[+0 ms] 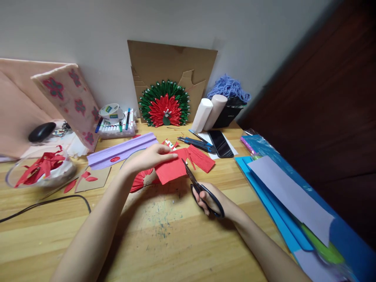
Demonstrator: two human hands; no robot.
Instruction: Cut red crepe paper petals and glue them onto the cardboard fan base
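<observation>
A piece of red crepe paper (170, 169) is pinched in my left hand (155, 156), held a little above the table. My right hand (209, 197) grips black-handled scissors (192, 177), fingers through the loops. The blades point up and left, against the right edge of the red paper. Just behind the tips lies another red paper piece (202, 158) with a cut strip beside it. Partly hidden under my left hand is a gathered red paper rosette (141, 181) on the table.
A cardboard panel with a red and green peacock (166, 107) leans on the wall. A phone (221, 144), box cutter (196, 144) and white bottle (202, 115) stand or lie behind my right hand. Purple crepe paper (123, 150), a scrap bowl (41, 168) and a cable (58, 198) are left; blue folders (264, 196) lie right.
</observation>
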